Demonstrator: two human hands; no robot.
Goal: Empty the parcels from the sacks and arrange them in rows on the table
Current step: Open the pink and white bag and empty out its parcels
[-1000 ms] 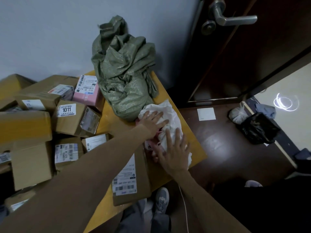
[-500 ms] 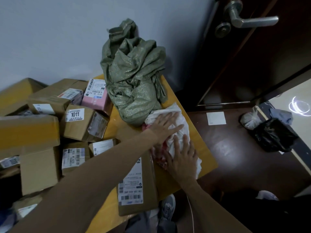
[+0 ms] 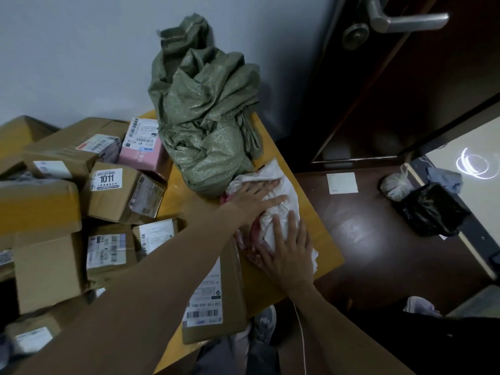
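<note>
A head-worn camera looks down on a yellow wooden table (image 3: 323, 253) set against a pale wall. The person's left hand (image 3: 255, 197) lies flat, fingers straight and together, on a crumpled white bag (image 3: 281, 171) with pink and red patches. The bag sits at the table's right edge, near the corner. The right hand (image 3: 288, 255) presses down on the nearer end of the same bag, palm down and fingers spread wide. Neither hand curls around anything.

Just behind the bag and touching it, a green woven sack (image 3: 205, 117) stands slumped and crumpled against the wall. To the left, cardboard parcels are piled loosely, not in rows. Among them are a brown box labelled 1011 (image 3: 119, 193), tilted on its side, and a pink box (image 3: 142, 151) with a white shipping label, just beside the sack. A flat brown parcel (image 3: 213, 301) with a barcode label lies under the left forearm, overhanging the table's near edge.

To the right is a dark wooden door (image 3: 419, 90) with a metal lever handle (image 3: 400, 20). On the dark floor beyond the table lie a white square of paper (image 3: 342, 183), a knotted pale bag (image 3: 396, 184) and a black plastic bag (image 3: 430, 212). A grey shoe (image 3: 263, 326) shows below the table edge.
</note>
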